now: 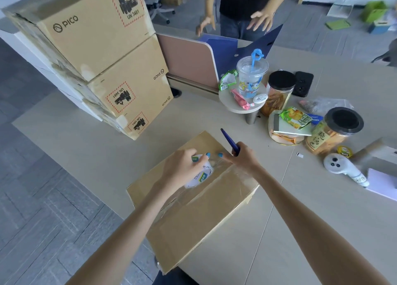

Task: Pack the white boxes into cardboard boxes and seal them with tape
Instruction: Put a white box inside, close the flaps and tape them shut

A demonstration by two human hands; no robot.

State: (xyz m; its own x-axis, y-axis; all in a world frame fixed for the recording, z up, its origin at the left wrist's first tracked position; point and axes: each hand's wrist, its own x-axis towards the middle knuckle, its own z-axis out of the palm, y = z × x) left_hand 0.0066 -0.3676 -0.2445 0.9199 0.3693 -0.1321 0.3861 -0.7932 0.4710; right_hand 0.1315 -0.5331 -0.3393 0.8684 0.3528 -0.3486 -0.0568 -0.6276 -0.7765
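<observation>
- Directly beneath both grips: cardboard box [193, 220], flaps shut, flat on the table [86, 151] near its front edge, within easy reach for sealing.
- No white boxes on show; judged to be packed inside, given the closed flaps.
- Along the seam, from the near end up to the grips: clear tape [184, 199], laid to hold the flaps together.
- Left hand [182, 166]: fingers curled over the tape roll [200, 175], pressing it to the lid at the head of the strip, seemingly to keep the tape taut.
- Just right of that grip, right hand [242, 158]: wrapped round a blue tool [229, 140], tip pointing up and away, one fingertip stretched to the tape beside the roll, likely pinning it for a cut. Cutter or pen: cannot tell.
- Judged step: severing the strip at the roll. Hard to tell whether tape reaches the far end of the seam.
- Far left of the grips: stack of boxes [111, 55], printed sides outward, probably finished or waiting.
- Far right: snack jars [279, 93], a plastic cup [251, 76] and a white controller [337, 164], clear of the work area.
- Beyond everything, across the table: second person [242, 1], hands spread open, holding nothing.
</observation>
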